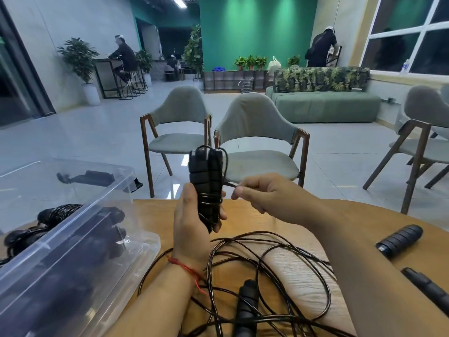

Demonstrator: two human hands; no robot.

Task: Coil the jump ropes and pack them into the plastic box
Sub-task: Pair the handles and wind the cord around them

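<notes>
My left hand [192, 222] grips a pair of black jump-rope handles [206, 176] held upright together above the wooden table [306, 212]. A few turns of thin black cord wrap the handles just above my fingers. My right hand [262, 193] pinches the cord [229, 184] just right of the handles. Loose black cord [269, 266] lies in loops on the table below my hands, with another black handle [245, 305] among them. The clear plastic box [60, 259] stands at the left and holds coiled black ropes [56, 212].
Two more black handles [401, 240] [427, 285] lie at the table's right edge. The box's clear lid [68, 176] stands behind the box. Two grey chairs [257, 142] stand beyond the table's far edge. People sit and stand far off in the room.
</notes>
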